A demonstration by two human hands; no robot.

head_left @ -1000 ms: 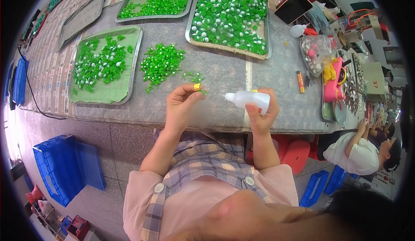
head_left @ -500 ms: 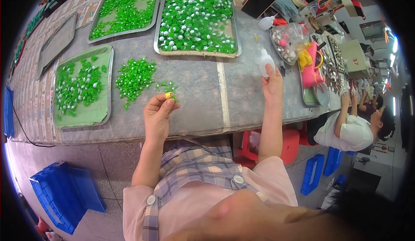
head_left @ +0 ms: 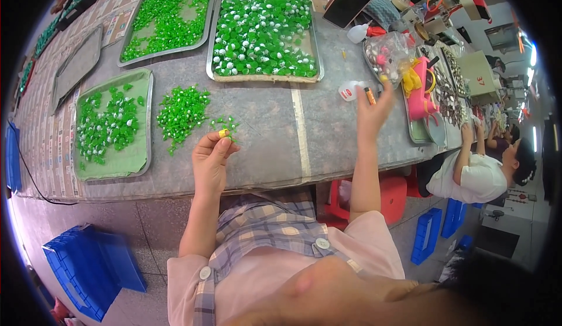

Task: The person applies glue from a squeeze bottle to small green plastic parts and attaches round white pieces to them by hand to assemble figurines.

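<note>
My left hand [head_left: 212,159] is closed in a pinch above the near part of the table, a yellow wrap [head_left: 223,133] around one fingertip. Whatever it may hold is too small to make out. Just beyond lies a loose scatter of small green pieces [head_left: 225,122]. My right hand [head_left: 374,114] is open, its fingers apart, with an orange band [head_left: 370,96] showing at one finger and yellow at another fingertip. Beside its fingers a small white squeeze bottle [head_left: 349,91] with a red label lies on the table.
A heap of green-and-white pieces [head_left: 182,112] lies left of centre. Trays of similar pieces stand at the left [head_left: 151,109], far left [head_left: 121,57] and far middle [head_left: 321,62]. A phone [head_left: 347,5], a plastic bag [head_left: 391,54] and a pink tape dispenser [head_left: 418,95] are rightward. A co-worker [head_left: 471,171] sits further right.
My right hand has let go of the white bottle, which now lies on the table, and its fingers have spread. My left hand keeps its pinch with little movement.
</note>
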